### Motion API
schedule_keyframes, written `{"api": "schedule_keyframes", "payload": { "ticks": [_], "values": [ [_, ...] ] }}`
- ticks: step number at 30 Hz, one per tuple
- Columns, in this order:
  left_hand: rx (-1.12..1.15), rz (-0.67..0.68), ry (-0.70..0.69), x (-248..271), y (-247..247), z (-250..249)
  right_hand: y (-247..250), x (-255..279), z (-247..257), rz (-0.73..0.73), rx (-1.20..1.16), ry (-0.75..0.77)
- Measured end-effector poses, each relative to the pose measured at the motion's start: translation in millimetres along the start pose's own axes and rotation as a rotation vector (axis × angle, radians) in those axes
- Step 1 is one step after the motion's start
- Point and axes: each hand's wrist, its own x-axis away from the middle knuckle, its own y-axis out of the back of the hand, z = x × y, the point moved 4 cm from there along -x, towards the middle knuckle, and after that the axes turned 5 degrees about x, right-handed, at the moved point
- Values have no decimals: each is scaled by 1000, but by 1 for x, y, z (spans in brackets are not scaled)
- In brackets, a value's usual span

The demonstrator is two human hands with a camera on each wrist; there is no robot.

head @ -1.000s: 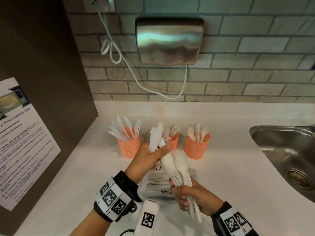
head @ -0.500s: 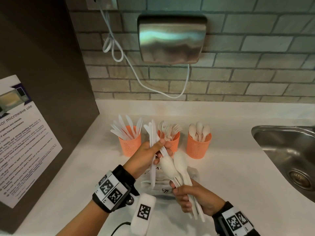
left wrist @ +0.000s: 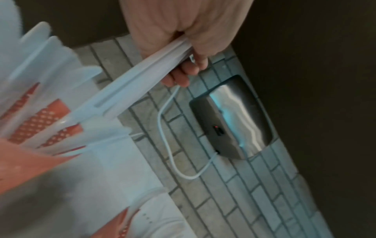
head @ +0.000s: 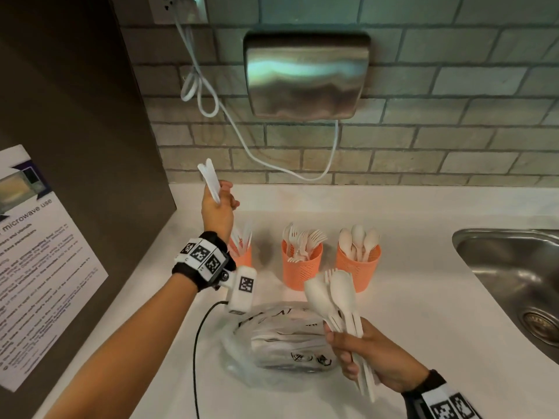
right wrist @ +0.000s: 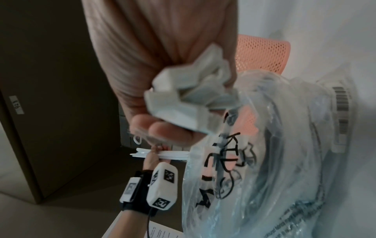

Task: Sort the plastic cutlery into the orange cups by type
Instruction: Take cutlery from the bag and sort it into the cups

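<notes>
Three orange mesh cups stand in a row on the white counter: the left cup [head: 243,257] with knives, the middle cup [head: 301,267] with forks, the right cup [head: 360,266] with spoons. My left hand [head: 218,207] is raised above and behind the left cup and grips a few white plastic knives [head: 208,179], blades up; in the left wrist view the knives [left wrist: 130,90] reach down toward that cup [left wrist: 38,122]. My right hand [head: 360,352] holds a bundle of spoons and a fork [head: 331,293] in front of the cups, its handle ends [right wrist: 189,95] showing in the right wrist view.
A clear plastic bag [head: 281,340] with more cutlery lies on the counter between my arms. A steel sink [head: 514,282] lies at the right. A dark cabinet side [head: 75,146] with a paper notice walls the left. A steel wall unit [head: 305,74] and white cable hang on the brick backsplash.
My left hand has pulled the knives away from the right hand's bundle and lifted them up and left, over the left cup. The right hand has stayed with its spoons.
</notes>
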Motion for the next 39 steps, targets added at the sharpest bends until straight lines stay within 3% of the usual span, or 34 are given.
{"api": "schedule_keyframes", "payload": {
  "ticks": [12,16,23,27,30,35,39],
  "values": [
    [-351,81,85,2,4,63,15,-4,10,-75,-15,38],
    [-569,168,4,-1,5,65,13,-8,12,-79,-5,35],
    [-675,188,-236,9,0,48,15,-9,17,-87,-10,51],
    [-770,221,-296,5,-1,48,16,-9,16,-104,-5,42],
    [-832,222,-288,3,-2,50,17,-10,15,-110,-1,34],
    [-970,279,-153,-1,0,58,16,-10,14,-117,1,32],
    [-995,362,-201,-1,-1,60,16,-11,14,-121,10,37]
  ]
}}
